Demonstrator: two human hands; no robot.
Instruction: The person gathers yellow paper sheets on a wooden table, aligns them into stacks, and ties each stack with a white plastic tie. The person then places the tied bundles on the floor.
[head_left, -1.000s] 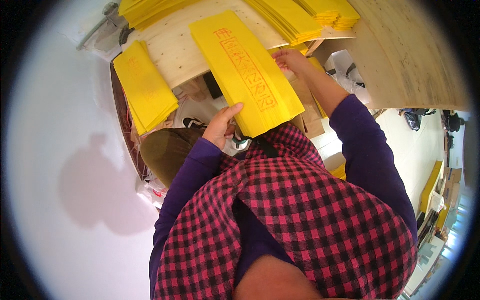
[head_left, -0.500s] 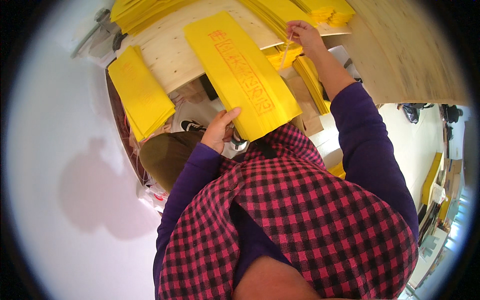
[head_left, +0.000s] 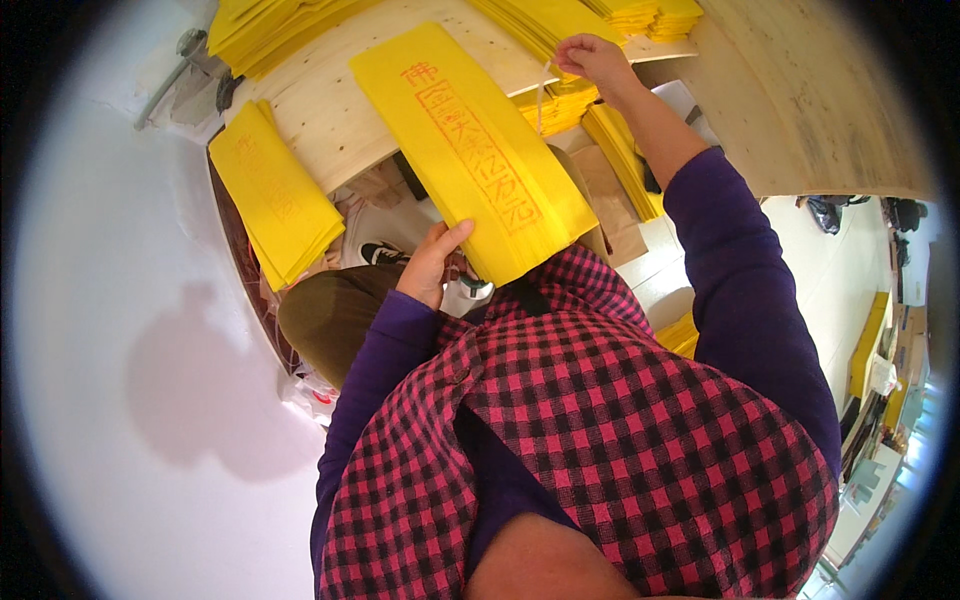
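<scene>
My left hand [head_left: 438, 262] grips the near left corner of a long stack of yellow paper [head_left: 425, 140], thumb on top and fingers beneath. Red printing runs down the middle of the top sheet. The stack slants over my lap and the table's near edge. Higher up, beyond the stack's right side, my right hand [head_left: 594, 62] is closed in a pinch on a thin whitish strip [head_left: 541, 100]. That strip hangs down beside the stack; whether its lower end touches the paper I cannot tell.
Another yellow paper stack [head_left: 278, 195] lies at the left edge of the wooden table [head_left: 325, 120]. More yellow piles [head_left: 275, 30] lie along the far side, and others [head_left: 620, 160] stand on the right. A white wall [head_left: 90, 300] closes off the left; a wooden panel [head_left: 800, 100] rises at the right.
My right hand has moved a little left and up with the strip. The stack in my left hand has shifted slightly left in the picture.
</scene>
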